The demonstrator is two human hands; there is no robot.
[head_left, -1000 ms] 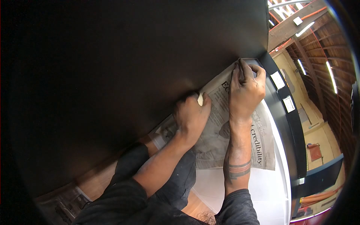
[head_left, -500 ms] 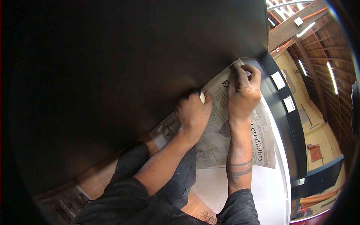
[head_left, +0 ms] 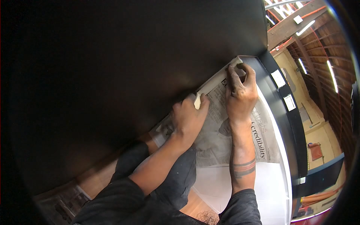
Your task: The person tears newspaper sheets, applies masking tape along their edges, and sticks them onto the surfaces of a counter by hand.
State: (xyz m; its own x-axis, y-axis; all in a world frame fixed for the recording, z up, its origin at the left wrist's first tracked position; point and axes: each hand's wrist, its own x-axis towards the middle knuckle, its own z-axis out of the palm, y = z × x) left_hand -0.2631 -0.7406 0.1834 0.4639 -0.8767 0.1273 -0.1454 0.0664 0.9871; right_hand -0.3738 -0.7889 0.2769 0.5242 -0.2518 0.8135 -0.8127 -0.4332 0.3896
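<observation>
A sheet of newspaper (head_left: pixel 215 140) lies along the foot of a large black panel (head_left: pixel 131 75), a pale strip like masking tape following its upper edge. My left hand (head_left: pixel 189 116) is closed round a cream, curved-edged piece that looks like a masking tape roll (head_left: pixel 197 100), mostly hidden by the fingers, close against the panel. Farther up the same edge, my right hand (head_left: pixel 242 93) has bent fingers closing on the newspaper's top corner, beside the panel. Dark smudges mark the right fingers.
A white curved surface (head_left: pixel 243 183) extends under the newspaper. Along the right runs a black rim (head_left: pixel 279 101) with white labels. My bent knee (head_left: pixel 176 176) is close below the left forearm. Wooden flooring (head_left: pixel 99 170) shows at lower left; a beamed roof with lights is beyond.
Both hands have shifted slightly left; the left has also moved a little down. The newspaper's lower right corner has moved up and right, and the pale strip along its edge shows more.
</observation>
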